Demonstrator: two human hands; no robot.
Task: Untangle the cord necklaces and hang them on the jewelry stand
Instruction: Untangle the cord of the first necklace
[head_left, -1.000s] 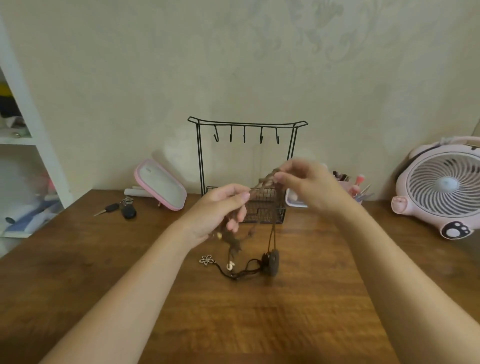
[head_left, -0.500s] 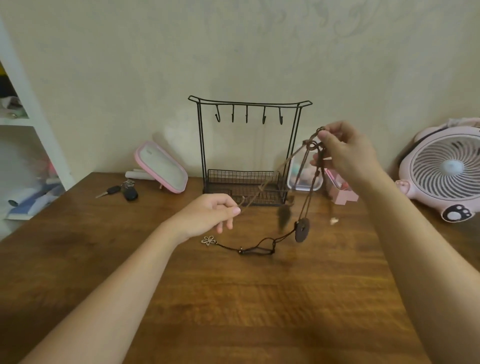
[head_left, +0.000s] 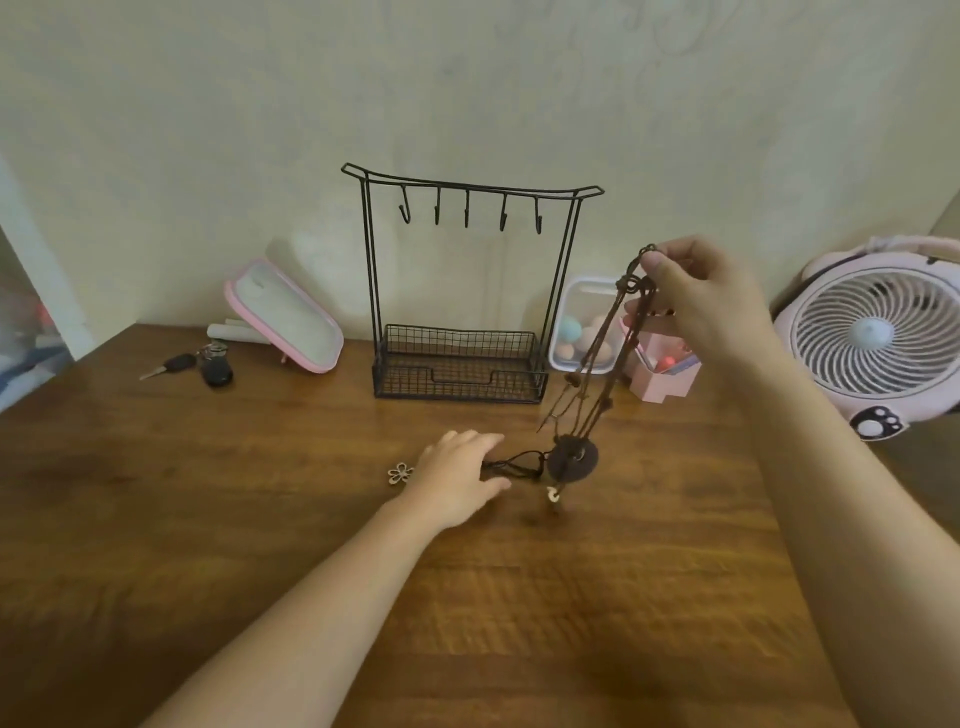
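- Fingertips (head_left: 655, 268) of the right hand (head_left: 701, 306) pinch the knotted top of the brown cords (head_left: 602, 364), thumb against forefinger, with the other fingers curled in behind.
- From that pinch the brown cords hang on a slant toward 7 o'clock, several strands carrying small beads, and end at a dark disc (head_left: 573, 460).
- The disc is low over the table (head_left: 260, 493); whether it touches the wood cannot be told.
- A pale charm (head_left: 553, 494) dangles just beside the disc at its 7 o'clock.
- A black cord (head_left: 517, 464) runs from the disc toward 9 o'clock, lies on the table and passes under the left hand (head_left: 457, 480).
- The left hand's fingers (head_left: 480, 441) lie nearly straight and a little spread, palm down over the black cord, gripping nothing.
- A flower charm (head_left: 400, 473) lies flat at the left hand's 9 o'clock, just beside it.
- The stand (head_left: 370, 291) is upright at the left hand's 12 o'clock, at the back of the table; no necklace is on its hooks (head_left: 466, 213) yet.
- From the stand: a mirror (head_left: 285, 317) and keys (head_left: 200, 366) at 9 o'clock, a box (head_left: 576, 332) and a pink holder (head_left: 665, 382) at 3 o'clock, touching or nearly so.
- A fan (head_left: 878, 332) is at the right hand's 3 o'clock.
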